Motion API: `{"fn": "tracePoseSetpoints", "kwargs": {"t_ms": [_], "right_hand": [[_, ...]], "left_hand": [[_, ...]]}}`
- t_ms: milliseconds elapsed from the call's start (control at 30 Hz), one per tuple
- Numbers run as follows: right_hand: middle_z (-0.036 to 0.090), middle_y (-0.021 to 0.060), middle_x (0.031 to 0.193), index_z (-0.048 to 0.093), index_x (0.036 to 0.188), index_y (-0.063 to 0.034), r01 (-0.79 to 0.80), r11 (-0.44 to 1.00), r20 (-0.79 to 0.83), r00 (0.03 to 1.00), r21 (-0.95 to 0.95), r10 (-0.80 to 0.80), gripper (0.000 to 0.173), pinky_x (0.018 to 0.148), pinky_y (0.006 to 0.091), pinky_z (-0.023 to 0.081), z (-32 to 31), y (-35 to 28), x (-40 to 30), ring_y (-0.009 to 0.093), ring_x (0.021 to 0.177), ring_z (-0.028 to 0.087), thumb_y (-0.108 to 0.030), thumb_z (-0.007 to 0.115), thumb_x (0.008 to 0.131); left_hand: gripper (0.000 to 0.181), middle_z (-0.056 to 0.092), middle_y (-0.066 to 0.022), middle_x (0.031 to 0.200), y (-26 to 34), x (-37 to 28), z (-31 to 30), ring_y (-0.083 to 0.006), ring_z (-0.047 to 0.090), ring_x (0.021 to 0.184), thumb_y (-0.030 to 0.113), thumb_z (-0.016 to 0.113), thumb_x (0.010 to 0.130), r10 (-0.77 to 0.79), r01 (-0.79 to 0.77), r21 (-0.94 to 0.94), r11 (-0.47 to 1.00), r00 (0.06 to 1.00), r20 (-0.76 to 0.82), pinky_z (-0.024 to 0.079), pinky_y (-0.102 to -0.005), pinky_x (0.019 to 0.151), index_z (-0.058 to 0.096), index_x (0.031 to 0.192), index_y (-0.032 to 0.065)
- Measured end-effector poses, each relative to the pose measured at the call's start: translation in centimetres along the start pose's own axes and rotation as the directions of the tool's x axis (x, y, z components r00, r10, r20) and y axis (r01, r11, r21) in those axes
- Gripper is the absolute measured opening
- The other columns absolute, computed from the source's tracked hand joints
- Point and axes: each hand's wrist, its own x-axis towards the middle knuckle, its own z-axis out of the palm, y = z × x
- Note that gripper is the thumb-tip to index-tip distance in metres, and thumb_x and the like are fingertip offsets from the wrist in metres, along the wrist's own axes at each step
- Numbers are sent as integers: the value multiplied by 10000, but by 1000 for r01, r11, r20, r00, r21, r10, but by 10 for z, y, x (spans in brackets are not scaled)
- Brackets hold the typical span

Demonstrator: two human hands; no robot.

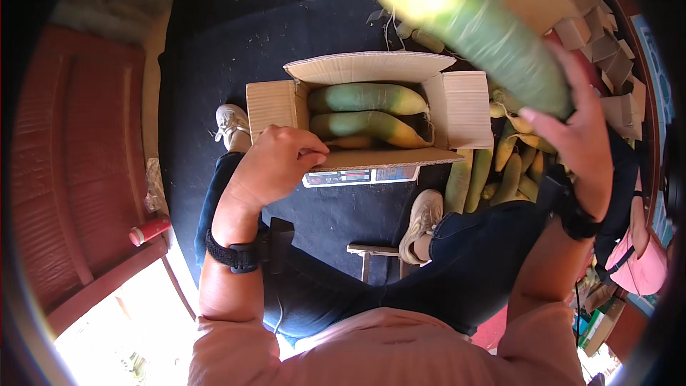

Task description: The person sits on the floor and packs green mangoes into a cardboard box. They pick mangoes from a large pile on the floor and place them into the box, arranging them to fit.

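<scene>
My right hand (pixel 576 102) grips the thick green end of a large green radish (pixel 482 32), raised at the upper right. The radish looks wrapped in clear film, and its pale yellow end points up and left. My left hand (pixel 278 163) pinches the near flap (pixel 391 158) of an open cardboard box (pixel 370 69) at its left corner. Inside, two long green radishes (pixel 364 98) lie side by side, thin roots at their right ends. Part of another yellowish one (pixel 351 142) shows beneath the nearer radish. Under the box, a digital scale (pixel 359 177) shows its front panel.
Several loose radishes (pixel 509 171) lie on the black floor cloth (pixel 225 53) right of the box. Cardboard boxes (pixel 579 27) are heaped at the upper right. Another person (pixel 638 257) is at the right edge. A small wooden stool (pixel 375 250) and red bottle (pixel 150 231) are nearby.
</scene>
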Motion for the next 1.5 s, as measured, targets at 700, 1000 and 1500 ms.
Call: {"fn": "tracePoseSetpoints", "kwargs": {"t_ms": [700,1000,1500], "right_hand": [[609,64,1052,506,1214,-15,19,1000,-332,943,22,-11,533,852,263,459,39,24,9,115,952,572,-5,725,729],[599,64,1071,505,1221,-17,92,994,-295,953,52,-73,553,865,271,450,35,22,6,126,978,562,5,721,712],[605,151,1032,516,1146,-56,83,982,296,955,-170,-29,562,839,382,466,23,34,-4,326,978,588,-63,720,622]], "left_hand": [[529,560,-84,1103,19,183,97,-291,538,1056,173,792,612,89,-730,475,491,585,806,463,-394,878,580,1082,56],[561,576,-89,1066,16,169,86,-296,581,996,228,812,602,153,-633,550,545,720,677,503,-438,775,554,1071,62],[583,583,-148,1152,6,-17,-87,-211,570,1068,178,758,779,43,-231,-260,937,818,-573,457,-339,933,455,1239,-11]]}}
